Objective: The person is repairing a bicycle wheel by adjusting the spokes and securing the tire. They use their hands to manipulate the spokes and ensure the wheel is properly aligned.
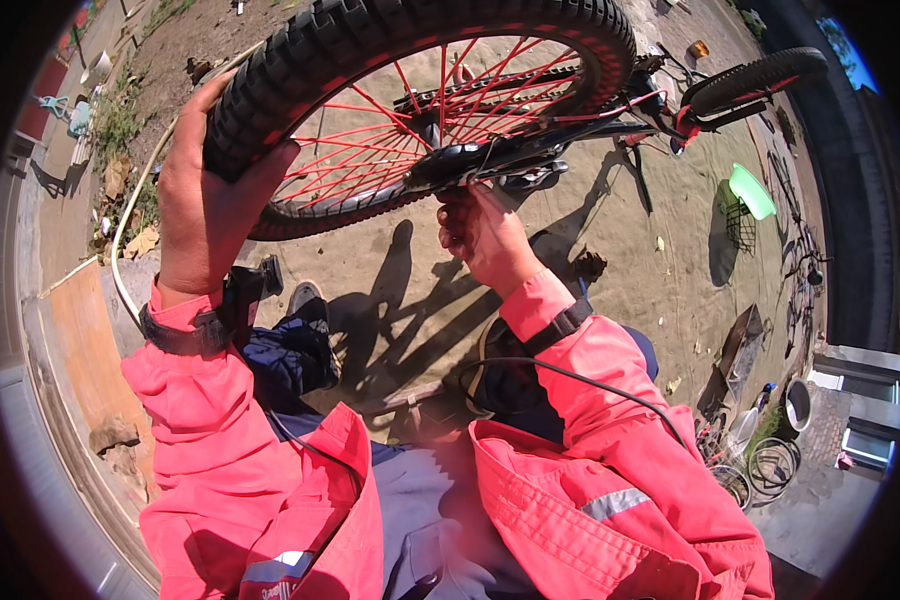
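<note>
A bicycle wheel with red spokes and a knobby black tyre [360,60] fills the upper middle of the head view. My left hand [202,205] is wrapped round the tyre at its left side, thumb on the near side and fingers behind. At the wheel's centre, my right hand [492,235] has its fingers curled up against the underside of the black frame by the hub [432,170]. What those fingertips grip is hidden. Behind the spokes runs the chain [490,90]. The bicycle's other wheel [755,85] lies farther off at the upper right.
Tan cloth [610,320] covers the ground beneath the bicycle. To the right are a green basin [752,192], a black wire basket [740,228], a bucket [798,405] and coiled cable [773,465]. A pale hose [127,225] and wooden board [95,330] lie left.
</note>
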{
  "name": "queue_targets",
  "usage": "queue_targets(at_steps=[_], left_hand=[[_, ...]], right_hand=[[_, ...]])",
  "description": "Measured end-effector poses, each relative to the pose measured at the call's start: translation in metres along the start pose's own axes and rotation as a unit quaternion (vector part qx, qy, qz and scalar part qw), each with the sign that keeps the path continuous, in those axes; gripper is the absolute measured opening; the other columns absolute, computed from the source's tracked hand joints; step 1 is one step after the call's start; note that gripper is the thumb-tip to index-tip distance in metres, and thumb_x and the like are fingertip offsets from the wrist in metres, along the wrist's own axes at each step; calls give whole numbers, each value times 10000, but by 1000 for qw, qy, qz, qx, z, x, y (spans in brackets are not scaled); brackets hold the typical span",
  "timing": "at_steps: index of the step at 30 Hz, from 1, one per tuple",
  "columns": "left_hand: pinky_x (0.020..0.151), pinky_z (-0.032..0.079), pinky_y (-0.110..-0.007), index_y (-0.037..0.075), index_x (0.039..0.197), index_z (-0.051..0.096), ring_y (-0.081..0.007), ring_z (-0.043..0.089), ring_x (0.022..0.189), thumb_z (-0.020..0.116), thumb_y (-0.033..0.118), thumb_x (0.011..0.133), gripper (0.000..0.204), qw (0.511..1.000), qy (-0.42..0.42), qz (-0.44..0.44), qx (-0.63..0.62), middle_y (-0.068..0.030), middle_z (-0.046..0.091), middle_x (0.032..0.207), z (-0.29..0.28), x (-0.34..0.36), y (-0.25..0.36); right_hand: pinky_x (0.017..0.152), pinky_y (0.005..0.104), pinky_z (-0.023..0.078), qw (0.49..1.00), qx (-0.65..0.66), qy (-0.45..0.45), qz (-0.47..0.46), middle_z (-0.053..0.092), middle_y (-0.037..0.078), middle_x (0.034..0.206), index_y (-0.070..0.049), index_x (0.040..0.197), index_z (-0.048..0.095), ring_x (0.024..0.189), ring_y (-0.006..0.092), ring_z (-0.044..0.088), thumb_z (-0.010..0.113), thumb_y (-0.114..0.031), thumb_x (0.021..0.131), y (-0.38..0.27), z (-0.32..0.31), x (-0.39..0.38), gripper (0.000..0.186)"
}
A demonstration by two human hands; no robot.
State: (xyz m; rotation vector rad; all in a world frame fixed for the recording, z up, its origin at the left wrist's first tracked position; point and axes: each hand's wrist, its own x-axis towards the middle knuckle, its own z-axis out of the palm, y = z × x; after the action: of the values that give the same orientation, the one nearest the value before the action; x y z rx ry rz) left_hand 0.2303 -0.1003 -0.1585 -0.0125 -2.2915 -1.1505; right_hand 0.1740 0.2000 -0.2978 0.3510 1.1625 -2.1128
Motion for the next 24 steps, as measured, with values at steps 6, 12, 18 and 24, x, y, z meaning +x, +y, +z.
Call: queue_targets(at_steps=[6,12,18,24], left_hand=[[963,542,-321,93,1448,561,-159,694,1072,884,101,787,736,1000,-5,-1,-25,-79,736,1202,-2,0,-4],[969,533,-324,97,1453,563,-180,690,1076,896,163,796,739,1000,-6,-6,-20,-87,725,1204,-5,2,-8],[1049,479,-352,76,1463,558,-210,642,1170,877,396,847,764,1000,-10,19,-22,-119,689,1246,-11,1,-3],[1099,415,-341,28,1471,530,-213,588,1214,751,532,939,765,995,0,16,-94,-121,632,1285,-14,1,-1]], right_hand=[[561,290,453,999,-40,12,-1,680,52,882,-82,1125,665,680,189,638,500,-505,1076,-8,-5,-9,457],[556,272,408,998,-45,30,-19,672,36,867,-86,1121,690,655,170,635,571,-504,1050,-11,-9,-16,441],[584,265,447,996,-71,31,-43,678,28,889,-108,1111,665,707,160,643,564,-536,1044,-22,-13,-29,445],[535,250,422,992,-56,89,-66,652,40,846,-92,1110,634,646,154,631,585,-474,1054,-34,-17,-39,389]])
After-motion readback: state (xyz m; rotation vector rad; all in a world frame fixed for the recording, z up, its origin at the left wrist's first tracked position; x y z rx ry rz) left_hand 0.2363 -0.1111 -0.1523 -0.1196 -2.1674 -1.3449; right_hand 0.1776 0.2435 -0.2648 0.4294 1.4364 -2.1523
